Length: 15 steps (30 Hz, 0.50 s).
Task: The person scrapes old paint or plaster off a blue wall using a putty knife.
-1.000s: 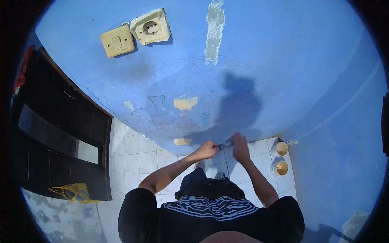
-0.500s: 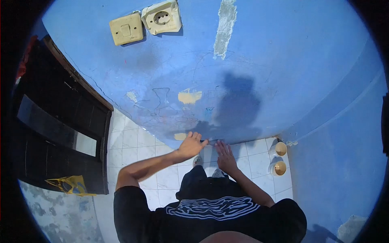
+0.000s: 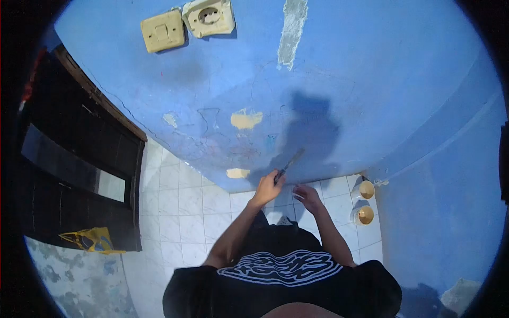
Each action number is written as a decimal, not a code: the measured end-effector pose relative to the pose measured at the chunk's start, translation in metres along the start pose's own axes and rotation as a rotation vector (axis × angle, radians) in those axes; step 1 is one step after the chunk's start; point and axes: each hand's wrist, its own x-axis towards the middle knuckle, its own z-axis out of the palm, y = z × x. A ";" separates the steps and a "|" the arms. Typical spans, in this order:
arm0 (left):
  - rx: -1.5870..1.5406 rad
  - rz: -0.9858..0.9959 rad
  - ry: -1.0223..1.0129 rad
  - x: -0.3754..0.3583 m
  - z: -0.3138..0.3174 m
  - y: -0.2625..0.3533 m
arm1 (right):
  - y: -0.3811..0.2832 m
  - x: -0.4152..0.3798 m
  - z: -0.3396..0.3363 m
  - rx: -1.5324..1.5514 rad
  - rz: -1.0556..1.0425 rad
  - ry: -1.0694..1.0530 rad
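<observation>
My left hand is closed around the dark handle of a putty knife. Its narrow blade points up and right, in front of the blue wall. To the right and slightly lower, my right hand is near the foot of the wall, its fingers loosely bent and apart, with nothing visible in them. A cream patch marks the wall just left of my left hand. Higher up is a larger cream patch.
Two round tubs with tan contents stand on the tiled floor by the right corner. A switch and a loose socket are high on the wall. Dark furniture with a yellow bag lines the left.
My left hand has swung lower and now shows the putty knife pointing upward. My right hand has drawn back from flat contact at the wall's foot, its fingers now bent.
</observation>
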 end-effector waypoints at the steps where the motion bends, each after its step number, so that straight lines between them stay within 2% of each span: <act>1: 0.130 0.000 -0.098 -0.003 0.016 -0.017 | 0.022 0.019 -0.015 0.295 0.167 0.051; 2: 0.170 -0.017 -0.171 -0.008 0.028 -0.040 | 0.049 0.038 -0.034 0.286 0.183 0.059; 4: 0.245 0.026 -0.214 -0.025 0.047 -0.095 | 0.090 0.063 -0.065 -0.355 0.176 0.129; 5: 0.331 0.089 -0.256 -0.032 0.046 -0.105 | 0.088 0.048 -0.065 -0.363 0.185 0.127; 6: 0.442 0.019 -0.388 -0.038 0.043 -0.116 | 0.088 0.028 -0.068 -1.117 0.156 0.100; 7: 0.439 0.010 -0.391 -0.045 0.040 -0.126 | 0.090 0.012 -0.068 -1.865 0.102 0.051; 8: 0.532 0.002 -0.479 -0.050 0.037 -0.139 | 0.105 0.021 -0.081 -1.864 0.109 0.044; 9: 0.630 0.001 -0.564 -0.049 0.033 -0.146 | 0.125 0.047 -0.102 -1.926 0.102 -0.266; 10: 0.579 -0.021 -0.478 -0.050 0.024 -0.130 | 0.132 0.067 -0.110 -1.965 0.087 -0.575; 11: 0.582 -0.014 -0.473 -0.042 0.017 -0.115 | 0.102 0.055 -0.087 -1.744 0.044 -0.413; 12: 0.404 -0.033 -0.407 -0.030 0.010 -0.100 | 0.053 0.029 -0.047 -1.520 0.002 -0.260; 13: 0.227 -0.053 -0.340 -0.018 0.002 -0.083 | 0.021 0.010 -0.017 -1.390 -0.298 -0.093; 14: 0.110 0.146 -0.124 -0.009 -0.006 -0.062 | -0.007 -0.007 0.014 -1.229 -0.584 0.071; 15: -0.010 0.344 0.090 0.000 -0.017 -0.036 | -0.047 -0.020 0.048 -1.138 -0.801 0.118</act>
